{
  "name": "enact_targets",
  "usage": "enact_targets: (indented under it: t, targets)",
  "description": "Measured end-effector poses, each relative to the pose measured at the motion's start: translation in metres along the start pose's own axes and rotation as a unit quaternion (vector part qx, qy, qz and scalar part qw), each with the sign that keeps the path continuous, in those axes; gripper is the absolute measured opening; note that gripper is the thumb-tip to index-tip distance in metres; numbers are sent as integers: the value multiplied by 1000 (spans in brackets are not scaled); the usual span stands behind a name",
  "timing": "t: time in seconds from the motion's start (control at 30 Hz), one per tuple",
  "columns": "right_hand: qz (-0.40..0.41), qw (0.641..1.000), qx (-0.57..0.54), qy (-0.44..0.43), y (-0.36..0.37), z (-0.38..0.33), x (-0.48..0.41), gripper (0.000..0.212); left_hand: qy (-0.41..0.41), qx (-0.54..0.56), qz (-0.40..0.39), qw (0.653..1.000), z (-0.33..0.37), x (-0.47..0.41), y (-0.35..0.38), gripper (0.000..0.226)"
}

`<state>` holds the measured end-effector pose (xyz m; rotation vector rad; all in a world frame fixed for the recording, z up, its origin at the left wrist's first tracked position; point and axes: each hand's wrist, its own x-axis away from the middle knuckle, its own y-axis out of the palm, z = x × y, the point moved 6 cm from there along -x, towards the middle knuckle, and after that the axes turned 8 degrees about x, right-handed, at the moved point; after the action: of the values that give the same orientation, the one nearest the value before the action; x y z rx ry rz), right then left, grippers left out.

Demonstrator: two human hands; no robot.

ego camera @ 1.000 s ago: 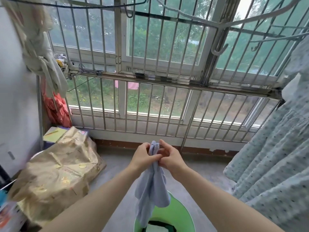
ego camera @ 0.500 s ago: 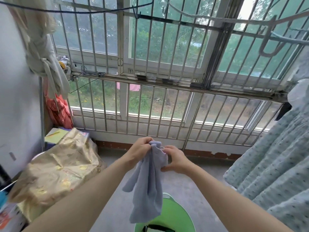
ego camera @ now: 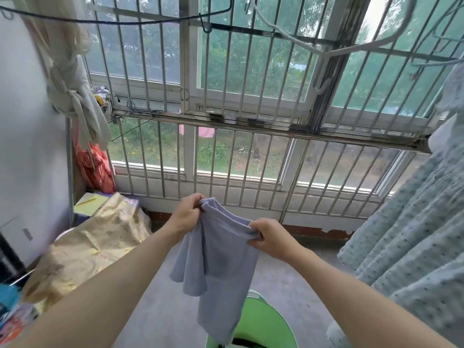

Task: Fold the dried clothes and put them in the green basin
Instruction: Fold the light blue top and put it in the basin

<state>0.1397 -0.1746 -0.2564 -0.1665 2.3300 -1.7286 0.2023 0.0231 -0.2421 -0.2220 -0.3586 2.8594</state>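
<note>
The left hand (ego camera: 187, 213) and right hand (ego camera: 270, 238) — each pinching the blue cloth (ego camera: 221, 267) — have spread apart, opening it.

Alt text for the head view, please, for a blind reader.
The left hand and right hand each pinch the top edge of a light blue cloth hanging over a green basin on the floor. A barred window stands behind.

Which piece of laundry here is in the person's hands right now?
The plain lavender-blue cloth, pinched at its top edge by the left hand and right hand; the dotted dress and cream cloth just hang.
</note>
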Motion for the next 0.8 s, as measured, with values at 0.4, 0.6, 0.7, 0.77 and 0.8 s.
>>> enact_targets:
  t: [0.4,0.6,0.7,0.77,0.8]
  targets:
    - [101,955,-244,138,-24,13,-1,33,80,-147,-9,986,-6,-2,0,28]
    - [69,961,-229,140,-37,3,3,39,102,-90,-12,991,13,-3,22,32]
    - [4,974,-180,135,-34,9,5,37,108,-78,2,991,23,-5,30,36]
    - [-13,981,-156,118,-30,6,7,51,106,-86,-15,991,23,-5,39,36]
    - [-15,981,-160,109,-27,2,7,58,100,-87,-32,991,22,-4,45,35]
